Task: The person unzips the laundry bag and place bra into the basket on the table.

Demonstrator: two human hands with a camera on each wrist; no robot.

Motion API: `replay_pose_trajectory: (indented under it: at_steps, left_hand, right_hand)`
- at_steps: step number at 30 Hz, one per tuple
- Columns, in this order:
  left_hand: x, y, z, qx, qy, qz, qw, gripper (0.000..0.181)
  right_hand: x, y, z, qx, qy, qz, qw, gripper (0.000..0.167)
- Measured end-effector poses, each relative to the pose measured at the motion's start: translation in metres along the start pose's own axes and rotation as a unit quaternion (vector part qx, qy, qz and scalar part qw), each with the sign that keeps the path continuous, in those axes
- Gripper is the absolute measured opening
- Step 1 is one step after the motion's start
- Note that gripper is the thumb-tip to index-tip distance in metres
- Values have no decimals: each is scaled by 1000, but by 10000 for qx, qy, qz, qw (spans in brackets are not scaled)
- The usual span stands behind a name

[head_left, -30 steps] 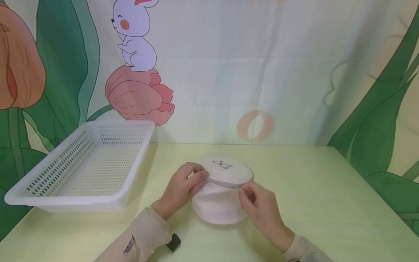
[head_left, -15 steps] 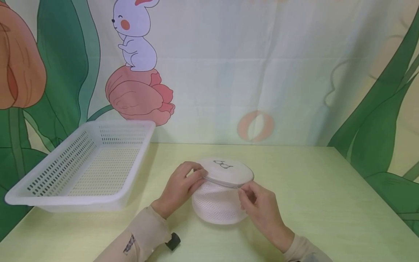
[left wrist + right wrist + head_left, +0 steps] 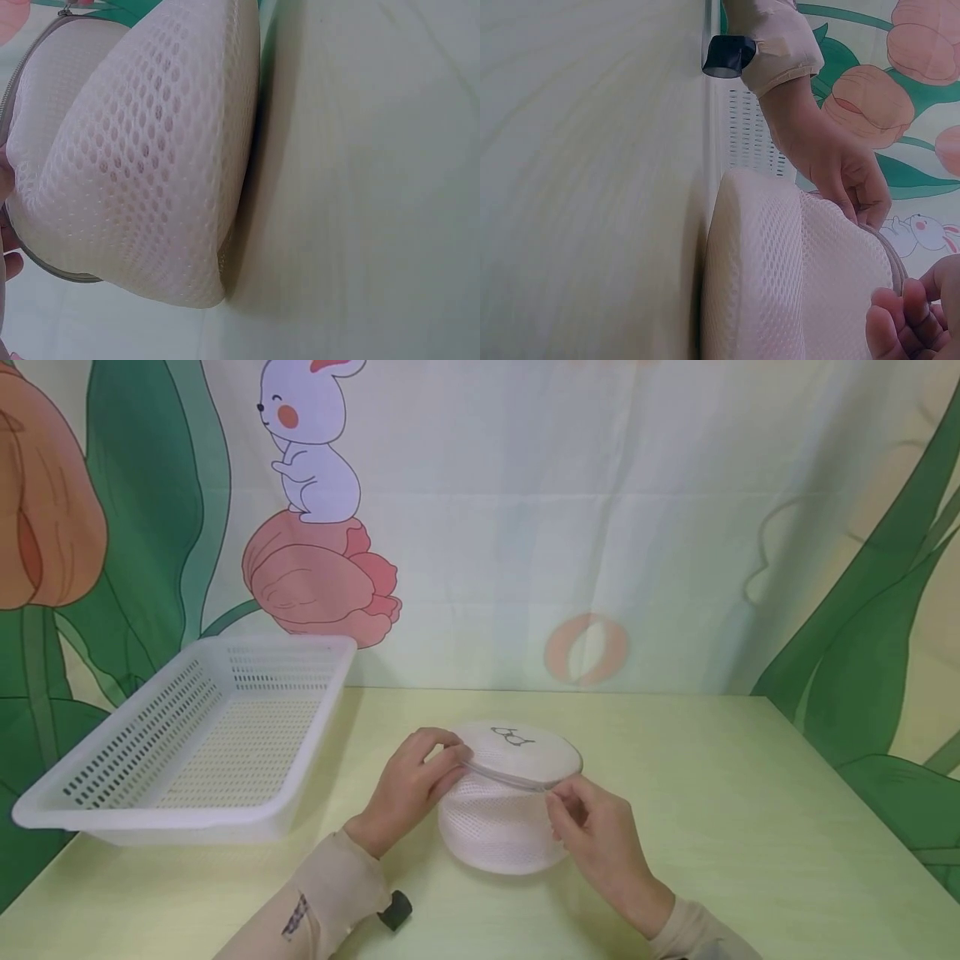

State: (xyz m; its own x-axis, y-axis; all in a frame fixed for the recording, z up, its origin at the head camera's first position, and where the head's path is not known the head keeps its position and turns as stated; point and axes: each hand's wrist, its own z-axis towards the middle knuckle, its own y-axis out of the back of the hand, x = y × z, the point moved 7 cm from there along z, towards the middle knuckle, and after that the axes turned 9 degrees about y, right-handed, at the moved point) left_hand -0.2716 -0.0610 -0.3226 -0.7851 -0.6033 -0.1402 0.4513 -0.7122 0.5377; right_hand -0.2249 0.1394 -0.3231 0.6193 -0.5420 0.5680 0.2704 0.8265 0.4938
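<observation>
Two forearms in beige sleeves (image 3: 337, 885) reach in from the near side and angle inward, a small black device (image 3: 395, 910) showing at the left wrist. The right hand (image 3: 600, 831) has its fingers curled, thumb and forefinger closed on the zip (image 3: 510, 777) at its right near part; the left wrist view shows the metal slider beside those fingertips. The left hand (image 3: 412, 789), wrist bent over, pinches the same rim at its left, thumb and fingers closed on it.

Between the hands a round white mesh bag (image 3: 502, 831) stands on the table (image 3: 750, 810), its sides creased, its flat lid (image 3: 525, 756) on top with a small line drawing (image 3: 513, 737). Compared with a second ago, the left hand's fingertips have slipped slightly left along the rim; the right hand keeps its place.

Left of the bag and well apart from it, a white slotted basket (image 3: 172, 818) sits on the table. Farthest back hangs a printed cloth (image 3: 487, 527) with a rabbit and tulips.
</observation>
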Motion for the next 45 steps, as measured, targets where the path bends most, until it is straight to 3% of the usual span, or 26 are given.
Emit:
replay_pose_trajectory:
  at_steps: [15,27,36,45]
  left_hand:
    - [11,4,2,-98,225,71,9997,25]
    - [11,4,4,-31,277,99,9996,24]
    - [9,4,7,-6,175,185,9997,27]
    - [2,6,9,115,-186,419,9989,25]
  right_hand:
    - [-1,4,1,-35,23,-6,10000,15]
    - [1,6,2,-56,86,-54,9999,15]
    - [-3,4,2,-3,-125,40,9999,14]
    - [-9,2,1,-12,-295,127,9995,12]
